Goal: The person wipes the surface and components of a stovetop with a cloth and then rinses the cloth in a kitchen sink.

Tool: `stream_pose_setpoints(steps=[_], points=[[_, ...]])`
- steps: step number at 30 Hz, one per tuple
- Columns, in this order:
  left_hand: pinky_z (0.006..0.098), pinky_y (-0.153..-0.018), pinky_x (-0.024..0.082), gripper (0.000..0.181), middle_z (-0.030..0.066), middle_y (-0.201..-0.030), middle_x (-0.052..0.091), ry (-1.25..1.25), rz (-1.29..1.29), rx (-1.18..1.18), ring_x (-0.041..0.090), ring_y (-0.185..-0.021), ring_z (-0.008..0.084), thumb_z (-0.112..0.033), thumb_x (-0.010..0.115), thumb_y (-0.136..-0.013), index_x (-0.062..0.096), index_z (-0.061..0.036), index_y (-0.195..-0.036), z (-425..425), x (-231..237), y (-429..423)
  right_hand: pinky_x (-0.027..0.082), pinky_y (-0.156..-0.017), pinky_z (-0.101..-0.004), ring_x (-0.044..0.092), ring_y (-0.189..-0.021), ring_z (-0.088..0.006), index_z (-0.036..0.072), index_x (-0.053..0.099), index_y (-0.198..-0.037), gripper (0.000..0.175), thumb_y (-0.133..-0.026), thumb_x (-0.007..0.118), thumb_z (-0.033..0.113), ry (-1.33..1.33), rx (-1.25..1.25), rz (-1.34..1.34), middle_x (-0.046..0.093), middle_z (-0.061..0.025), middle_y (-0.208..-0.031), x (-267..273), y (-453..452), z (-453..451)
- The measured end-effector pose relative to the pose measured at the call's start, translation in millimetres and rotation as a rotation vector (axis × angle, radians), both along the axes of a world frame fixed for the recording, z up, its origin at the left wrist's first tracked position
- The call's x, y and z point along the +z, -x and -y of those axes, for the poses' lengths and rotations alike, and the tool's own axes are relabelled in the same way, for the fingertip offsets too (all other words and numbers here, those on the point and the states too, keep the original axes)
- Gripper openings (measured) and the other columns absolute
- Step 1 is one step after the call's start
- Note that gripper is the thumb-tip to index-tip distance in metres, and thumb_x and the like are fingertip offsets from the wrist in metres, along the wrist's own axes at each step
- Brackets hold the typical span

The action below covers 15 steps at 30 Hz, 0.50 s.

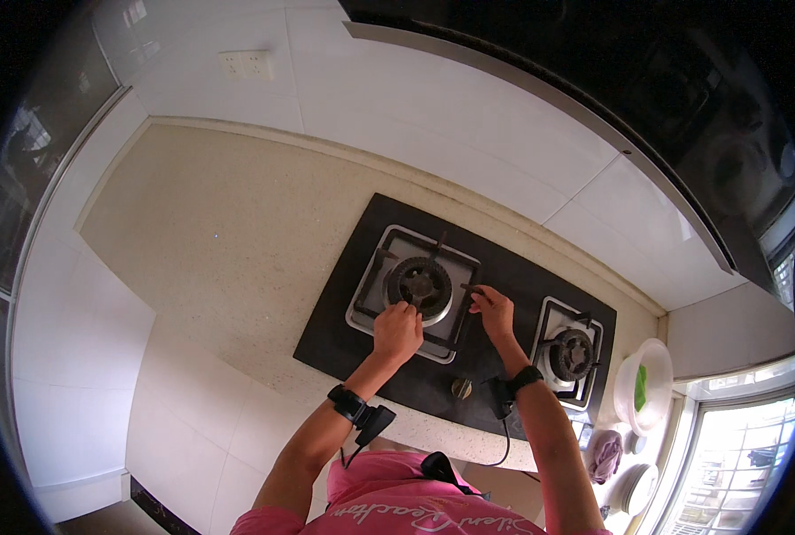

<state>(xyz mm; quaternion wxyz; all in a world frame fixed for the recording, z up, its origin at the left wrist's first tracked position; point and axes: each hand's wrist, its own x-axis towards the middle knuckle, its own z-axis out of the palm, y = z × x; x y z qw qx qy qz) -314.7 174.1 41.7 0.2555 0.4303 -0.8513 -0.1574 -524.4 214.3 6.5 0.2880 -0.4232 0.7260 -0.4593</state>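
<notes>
A black glass gas hob (504,267) is set into the counter before me. On its left burner (419,281) sits a dark square pan support (461,328) with upright prongs, over a silver-rimmed tray. My left hand (399,331) grips the near side of this support, its fingers hiding the prong there. My right hand (493,311) pinches the prong on the support's right side between thumb and fingers. Whether the support is lifted off the tray is hard to tell. Black straps with cabled devices are on both wrists.
The right burner (571,354) has its own pan support. A control knob (462,388) is at the hob's front. Farther right are a translucent bowl (658,381) with a green leaf, a purplish cloth (605,456) and stacked plates (640,488). A range hood (571,80) overhangs the back.
</notes>
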Motion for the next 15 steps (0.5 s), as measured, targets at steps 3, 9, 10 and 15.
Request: stream_pose_setpoints(steps=[3, 9, 10, 15], points=[[0.0356, -0.058, 0.045, 0.013, 0.0112, -0.068, 0.051, 0.004, 0.005, -0.002, 0.054, -0.066, 0.0269, -0.012, 0.055, -0.073, 0.052, -0.002, -0.065, -2, -7, -1, 0.048, -0.057, -0.0296, 0.06, -0.062, -0.0157, -0.002, 0.057, -0.1, 0.023, -0.08, 0.054, 0.009, 0.006, 0.022, -0.012, 0.061, -0.012, -0.076, -2, 0, -3], [0.038, -0.052, 0.044, 0.017, 0.012, -0.066, 0.049, -0.029, 0.022, -0.015, 0.052, -0.061, 0.0285, -0.016, 0.054, -0.078, 0.054, 0.0003, -0.073, -5, -25, -5, 0.05, -0.058, -0.0336, 0.06, -0.064, -0.0188, -0.002, 0.057, -0.1, 0.022, -0.081, 0.053, 0.008, -0.016, 0.053, -0.053, 0.061, -0.0139, -0.081, -5, -5, -5], [0.0378, -0.052, 0.044, 0.017, 0.0122, -0.066, 0.049, -0.023, 0.013, -0.018, 0.053, -0.061, 0.0285, -0.016, 0.054, -0.078, 0.055, 0.0005, -0.074, -6, -28, -6, 0.051, -0.058, -0.0342, 0.06, -0.065, -0.0191, -0.002, 0.057, -0.1, 0.022, -0.081, 0.053, 0.008, -0.015, 0.045, -0.028, 0.061, -0.014, -0.081, -9, -3, -5], [0.0368, -0.054, 0.044, 0.016, 0.0127, -0.066, 0.049, -0.015, -0.022, -0.008, 0.053, -0.062, 0.0285, -0.014, 0.055, -0.078, 0.055, 0.0012, -0.075, -9, -36, -6, 0.049, -0.057, -0.0319, 0.061, -0.068, -0.0186, 0.001, 0.059, -0.099, 0.021, -0.08, 0.054, 0.008, -0.063, 0.042, -0.04, 0.062, -0.013, -0.08, -11, -1, -5]])
